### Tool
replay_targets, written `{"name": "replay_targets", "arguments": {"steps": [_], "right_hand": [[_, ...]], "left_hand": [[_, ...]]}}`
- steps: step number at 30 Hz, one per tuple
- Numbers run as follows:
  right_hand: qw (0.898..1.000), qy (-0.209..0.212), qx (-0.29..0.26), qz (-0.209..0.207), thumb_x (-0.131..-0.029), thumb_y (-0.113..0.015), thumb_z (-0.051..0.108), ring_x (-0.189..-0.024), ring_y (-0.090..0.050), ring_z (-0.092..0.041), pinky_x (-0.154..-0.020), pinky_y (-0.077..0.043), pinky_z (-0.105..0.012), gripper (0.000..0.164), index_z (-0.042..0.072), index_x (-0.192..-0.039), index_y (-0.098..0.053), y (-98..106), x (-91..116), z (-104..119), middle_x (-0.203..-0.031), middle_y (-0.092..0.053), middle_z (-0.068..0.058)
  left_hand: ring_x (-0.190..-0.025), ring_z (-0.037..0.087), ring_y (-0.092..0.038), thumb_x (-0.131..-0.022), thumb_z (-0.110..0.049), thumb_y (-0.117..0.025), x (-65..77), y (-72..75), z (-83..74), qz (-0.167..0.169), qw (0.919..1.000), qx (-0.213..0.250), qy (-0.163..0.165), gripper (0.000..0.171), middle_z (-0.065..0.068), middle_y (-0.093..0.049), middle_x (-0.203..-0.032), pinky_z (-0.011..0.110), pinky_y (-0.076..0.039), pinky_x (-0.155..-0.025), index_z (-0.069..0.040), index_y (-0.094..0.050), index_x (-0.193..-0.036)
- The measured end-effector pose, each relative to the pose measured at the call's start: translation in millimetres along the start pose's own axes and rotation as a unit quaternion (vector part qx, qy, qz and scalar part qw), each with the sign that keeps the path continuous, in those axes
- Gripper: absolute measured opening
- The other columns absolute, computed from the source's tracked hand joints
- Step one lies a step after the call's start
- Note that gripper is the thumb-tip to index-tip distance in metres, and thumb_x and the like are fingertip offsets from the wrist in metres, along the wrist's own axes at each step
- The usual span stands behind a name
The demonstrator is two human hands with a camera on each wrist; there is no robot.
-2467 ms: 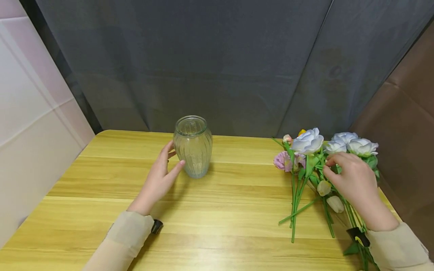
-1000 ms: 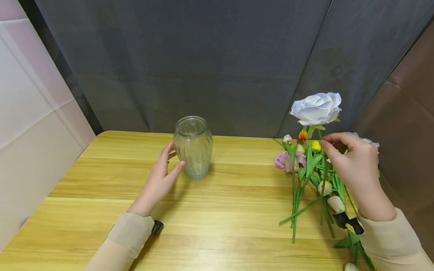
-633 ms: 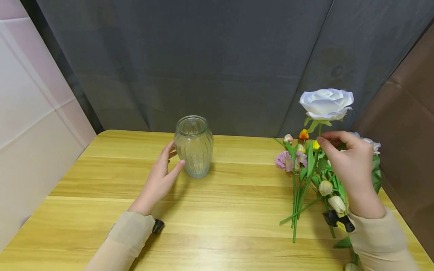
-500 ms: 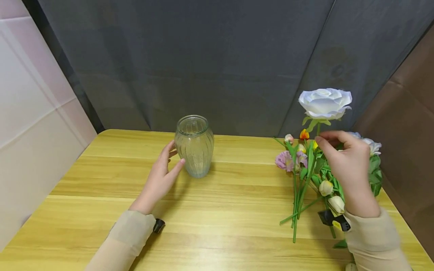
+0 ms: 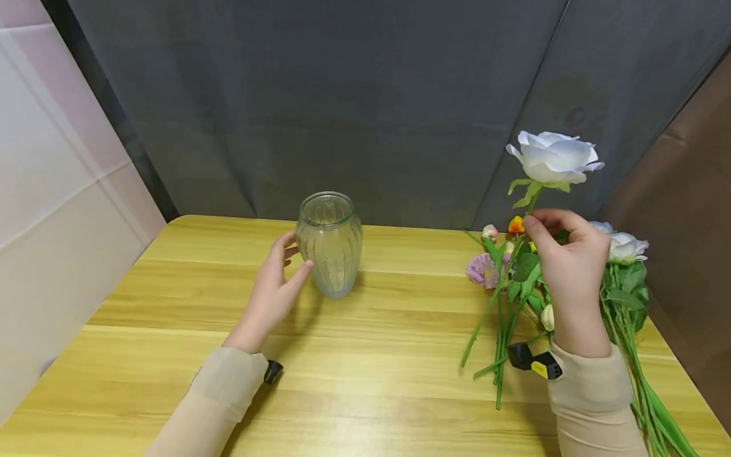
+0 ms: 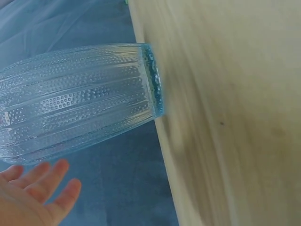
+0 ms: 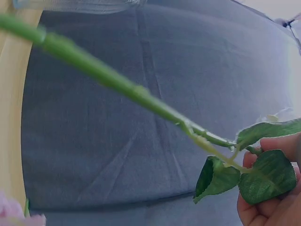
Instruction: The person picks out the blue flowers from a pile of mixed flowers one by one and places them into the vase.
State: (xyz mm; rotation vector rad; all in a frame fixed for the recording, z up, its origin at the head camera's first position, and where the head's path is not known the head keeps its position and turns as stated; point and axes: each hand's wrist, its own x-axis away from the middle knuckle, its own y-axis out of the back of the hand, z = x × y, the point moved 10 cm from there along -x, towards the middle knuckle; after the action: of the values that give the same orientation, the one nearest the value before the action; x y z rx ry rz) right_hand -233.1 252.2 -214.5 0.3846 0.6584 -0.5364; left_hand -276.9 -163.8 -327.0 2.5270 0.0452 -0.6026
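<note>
My right hand [image 5: 577, 273] pinches the green stem of a white rose [image 5: 554, 158], just under the bloom, and holds it upright over the other flowers. In the right wrist view the stem [image 7: 108, 75] slants down to the left, and leaves [image 7: 268, 176] partly cover the fingers. A ribbed clear glass vase [image 5: 330, 254] stands upright at the back of the table. My left hand [image 5: 268, 298] is at its left side, thumb and fingers spread around it. The left wrist view shows relaxed fingers [image 6: 47, 183] close to the vase's dimpled wall [image 6: 80, 99].
Under and beside my right arm lie purple flowers [image 5: 481, 271], an orange tulip [image 5: 516, 224], a white tulip [image 5: 547, 317] and more white roses [image 5: 627, 247] with long stems. The wooden table [image 5: 371, 381] ends at a dark curtain [image 5: 371, 114].
My right hand has lifted the white rose out of the flower pile and brought it upright, lately shifting a little left and up. My left hand stays by the vase.
</note>
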Motion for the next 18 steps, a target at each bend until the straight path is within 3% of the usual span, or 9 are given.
{"name": "replay_targets", "arguments": {"steps": [9,18], "right_hand": [[0.999,-0.024,-0.042,0.000,-0.083,-0.072,-0.001,-0.062,-0.061,-0.011,-0.058,-0.045,-0.020,0.013,0.011,-0.082,-0.075,-7,6,-8,-0.067,-0.063,0.012],[0.999,-0.015,-0.048,-0.001,-0.084,-0.072,0.000,-0.062,-0.061,-0.009,-0.056,-0.043,-0.020,0.011,0.009,-0.081,-0.075,-9,5,-12,-0.067,-0.062,0.013]], "left_hand": [[-0.125,0.037,-0.044,-0.094,-0.014,-0.061,-1.9,2.9,-7.3,-0.010,0.9999,-0.010,-0.007,0.060,0.015,-0.038,-0.145,0.052,-0.035,-0.101,-0.005,-0.031,-0.146],[-0.125,0.035,-0.044,-0.089,-0.006,-0.064,-3.1,6.5,-10.4,-0.033,0.9993,0.002,-0.018,0.063,0.016,-0.041,-0.143,0.052,-0.035,-0.099,-0.002,-0.033,-0.143]]}}
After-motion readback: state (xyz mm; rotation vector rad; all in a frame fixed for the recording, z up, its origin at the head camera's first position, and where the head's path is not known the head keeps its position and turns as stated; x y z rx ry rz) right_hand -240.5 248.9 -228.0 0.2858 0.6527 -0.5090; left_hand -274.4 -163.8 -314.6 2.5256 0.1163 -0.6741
